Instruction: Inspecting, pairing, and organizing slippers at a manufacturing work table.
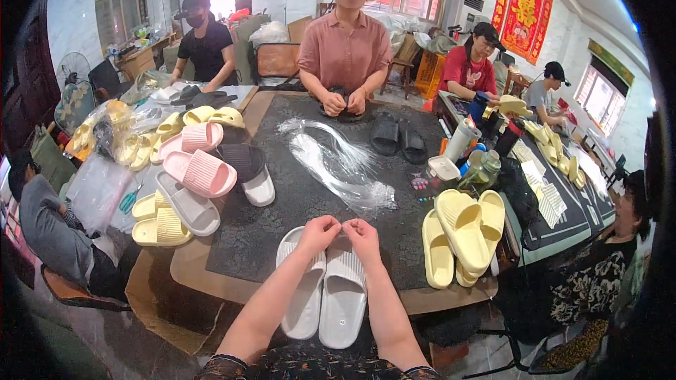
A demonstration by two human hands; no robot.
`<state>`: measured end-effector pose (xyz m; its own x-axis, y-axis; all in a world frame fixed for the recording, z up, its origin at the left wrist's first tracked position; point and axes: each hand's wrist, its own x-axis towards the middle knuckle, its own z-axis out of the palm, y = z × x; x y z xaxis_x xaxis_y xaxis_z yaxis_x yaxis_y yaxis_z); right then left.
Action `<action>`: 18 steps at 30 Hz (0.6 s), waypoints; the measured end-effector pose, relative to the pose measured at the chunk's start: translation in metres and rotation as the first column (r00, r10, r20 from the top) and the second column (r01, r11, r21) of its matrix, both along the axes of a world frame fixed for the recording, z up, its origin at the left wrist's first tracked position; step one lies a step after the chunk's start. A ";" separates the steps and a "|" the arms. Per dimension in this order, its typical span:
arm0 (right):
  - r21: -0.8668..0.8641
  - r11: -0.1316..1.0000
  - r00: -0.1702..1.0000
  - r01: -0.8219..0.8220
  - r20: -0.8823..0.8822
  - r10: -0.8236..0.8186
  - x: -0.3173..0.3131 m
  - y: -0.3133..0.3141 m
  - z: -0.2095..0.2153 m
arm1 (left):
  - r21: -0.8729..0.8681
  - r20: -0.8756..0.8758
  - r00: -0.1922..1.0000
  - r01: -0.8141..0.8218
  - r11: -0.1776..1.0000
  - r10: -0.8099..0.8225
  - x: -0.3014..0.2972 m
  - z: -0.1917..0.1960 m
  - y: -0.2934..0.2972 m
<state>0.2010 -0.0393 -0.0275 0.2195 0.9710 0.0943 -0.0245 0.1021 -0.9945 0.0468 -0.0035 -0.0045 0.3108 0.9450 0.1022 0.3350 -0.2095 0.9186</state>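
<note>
A pair of light grey slide slippers [343, 302] lies at the table's near edge, toes pointing away from me. Over their far ends, my left hand [320, 233] and my right hand [361, 237] meet with fingertips pinched close together. Whatever thin thing may be between the fingers is too small to make out. Beyond my hands lies a loose bundle of clear plastic strands [338, 165]. Black slippers [398, 136] stand past it, near a co-worker in a pink shirt whose hands [343, 103] are also drawn together.
Pink slippers [201, 169], a grey slipper [186, 203] and yellow slippers [163, 225] are piled at left, beside a black-and-white pair [255, 176]. More yellow slippers [465, 232] stack at right. Bottles, a glass jar [482, 167] and small coloured pieces [420, 184] stand behind them. Several people sit around.
</note>
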 end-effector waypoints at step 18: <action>0.024 0.999 0.999 -0.023 0.029 0.023 0.002 0.002 -0.005 | 0.038 -0.003 1.000 -0.016 0.999 0.016 0.001 0.000 0.001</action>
